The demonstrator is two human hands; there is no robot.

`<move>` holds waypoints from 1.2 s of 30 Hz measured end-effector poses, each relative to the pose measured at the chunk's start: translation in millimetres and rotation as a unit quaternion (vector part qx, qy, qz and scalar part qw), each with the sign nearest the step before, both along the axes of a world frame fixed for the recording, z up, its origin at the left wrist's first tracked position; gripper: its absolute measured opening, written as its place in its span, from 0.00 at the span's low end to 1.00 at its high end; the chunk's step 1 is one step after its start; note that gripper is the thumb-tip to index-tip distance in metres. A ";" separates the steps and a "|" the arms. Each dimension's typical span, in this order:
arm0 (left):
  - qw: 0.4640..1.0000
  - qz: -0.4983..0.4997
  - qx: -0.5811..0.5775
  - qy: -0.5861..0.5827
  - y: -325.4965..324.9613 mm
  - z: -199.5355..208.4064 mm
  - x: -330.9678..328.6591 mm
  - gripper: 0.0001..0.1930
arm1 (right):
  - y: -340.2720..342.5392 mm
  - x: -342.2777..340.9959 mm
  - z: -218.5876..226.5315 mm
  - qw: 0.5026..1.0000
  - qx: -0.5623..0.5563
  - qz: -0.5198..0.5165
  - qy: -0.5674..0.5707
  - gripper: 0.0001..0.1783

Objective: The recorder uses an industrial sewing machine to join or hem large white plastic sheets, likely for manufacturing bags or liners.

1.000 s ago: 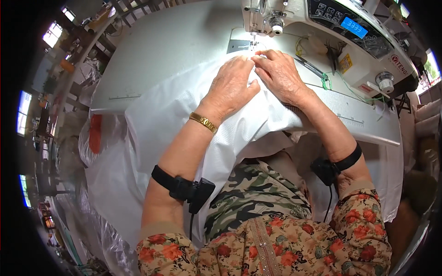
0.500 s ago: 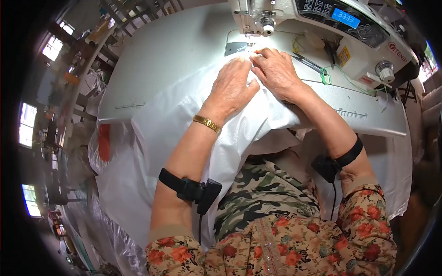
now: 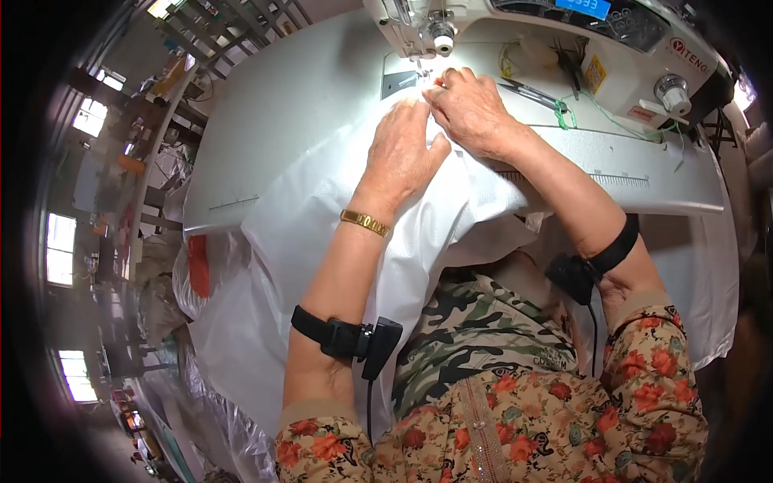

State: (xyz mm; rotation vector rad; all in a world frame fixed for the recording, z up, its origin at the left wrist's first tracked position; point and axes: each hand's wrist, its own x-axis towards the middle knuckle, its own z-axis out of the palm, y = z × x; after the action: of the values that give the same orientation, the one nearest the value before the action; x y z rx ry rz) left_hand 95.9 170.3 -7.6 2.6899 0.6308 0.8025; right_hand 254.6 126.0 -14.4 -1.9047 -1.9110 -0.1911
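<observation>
White fabric (image 3: 435,213) runs from my lap up onto the sewing machine bed, its far end beside the needle and presser foot (image 3: 423,76). My left hand (image 3: 398,149) lies on the fabric, fingers stretched forward and thumb held apart. Close to its right, my right hand (image 3: 469,109) has its fingers bent and pinches the fabric edge just in front of the presser foot. Both sets of fingertips are near the needle area, where bright light washes out detail. The exact stitch line cannot be made out.
Thread snips (image 3: 533,97) with green thread (image 3: 566,115) lie on the bed right of my right hand. Behind them rises the machine's body (image 3: 684,56) with a handwheel knob (image 3: 672,94). Clear plastic and a red item (image 3: 198,266) hang off the table's left side.
My view has shifted, so the machine sits higher and further left. My right hand's fingers are more bent and lifted; my left hand stays on the fabric, a little back from the needle.
</observation>
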 end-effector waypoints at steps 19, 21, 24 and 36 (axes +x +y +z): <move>0.999 0.025 -0.023 0.027 11.6 4.5 13.4 0.15 | 5.5 8.7 -5.6 0.988 0.142 0.032 -0.049 0.11; 0.999 0.030 -0.020 0.029 11.7 4.9 13.8 0.15 | 5.7 8.9 -6.0 0.987 0.150 0.029 -0.048 0.10; 0.999 0.027 -0.022 0.026 10.4 5.9 14.1 0.15 | 5.7 9.9 -6.2 0.989 0.135 0.032 -0.045 0.09; 1.000 -0.015 -0.015 0.001 6.1 5.6 8.9 0.13 | -1.1 -1.3 -0.6 0.995 0.077 -0.006 -0.066 0.07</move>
State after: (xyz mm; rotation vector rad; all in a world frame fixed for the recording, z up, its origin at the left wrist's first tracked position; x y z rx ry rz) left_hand 104.8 176.4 -2.0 2.6672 0.5965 0.7780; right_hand 253.3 124.8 -15.0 -1.8419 -1.9082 -0.4658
